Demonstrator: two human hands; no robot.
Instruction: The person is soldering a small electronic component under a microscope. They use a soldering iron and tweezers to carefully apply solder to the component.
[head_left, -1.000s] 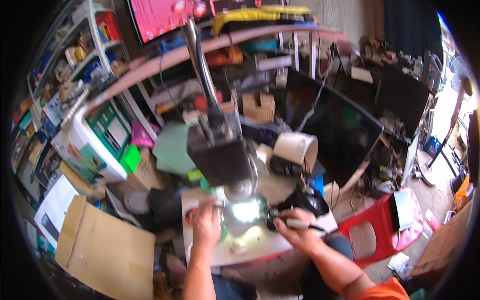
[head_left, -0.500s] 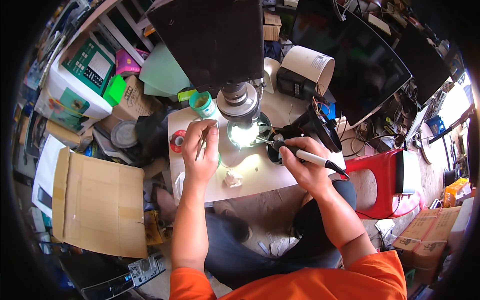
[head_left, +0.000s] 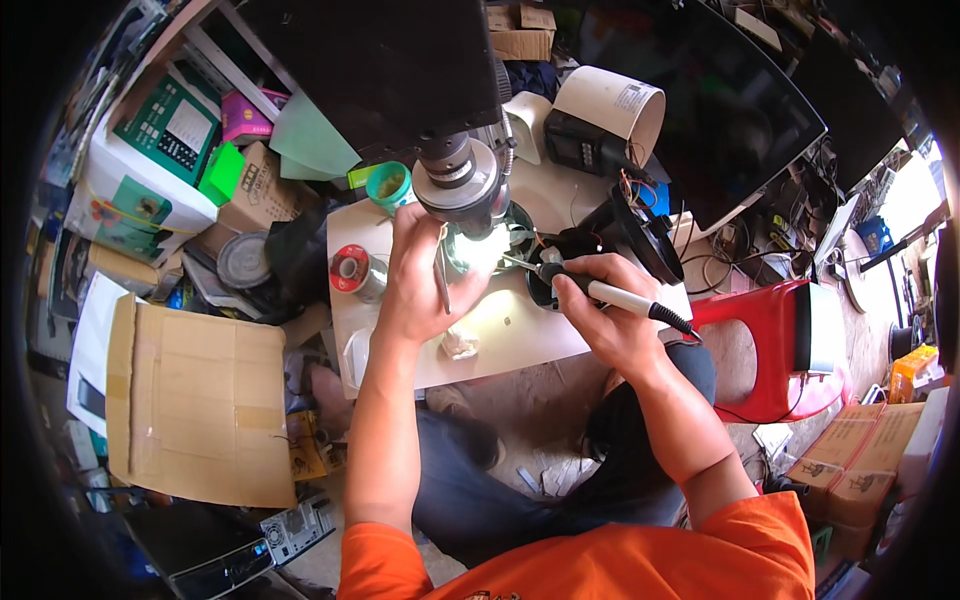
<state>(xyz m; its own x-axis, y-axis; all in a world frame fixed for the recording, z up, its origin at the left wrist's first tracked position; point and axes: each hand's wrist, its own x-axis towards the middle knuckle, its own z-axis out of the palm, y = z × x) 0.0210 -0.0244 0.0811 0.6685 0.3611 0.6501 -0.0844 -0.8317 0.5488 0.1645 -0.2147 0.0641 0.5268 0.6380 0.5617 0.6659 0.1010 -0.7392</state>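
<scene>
My left hand (head_left: 418,285) is closed on a pair of thin metal tweezers (head_left: 443,272), its fingers reaching into the bright light below a microscope head (head_left: 458,180). Glare and the fingers hide most of the workpiece there; only part of a dark round rim shows. From the right, my right hand (head_left: 620,322) grips a soldering iron (head_left: 622,298) with a white handle like a pen. Its metal tip points left toward the lit spot; whether it touches anything I cannot tell. A crumpled white tissue (head_left: 460,344) lies on the table, near my left wrist.
A spool of solder wire (head_left: 349,270) and a green jar (head_left: 389,186) stand on the table's left side (head_left: 345,225). Behind my right hand are a black round part (head_left: 645,235) and loose wires. A red stool (head_left: 745,345) is at right, a cardboard box (head_left: 205,400) at left.
My left hand with the tweezers has moved right and into the light under the microscope. The soldering iron stays nearly in place. The whole view has shifted slightly.
</scene>
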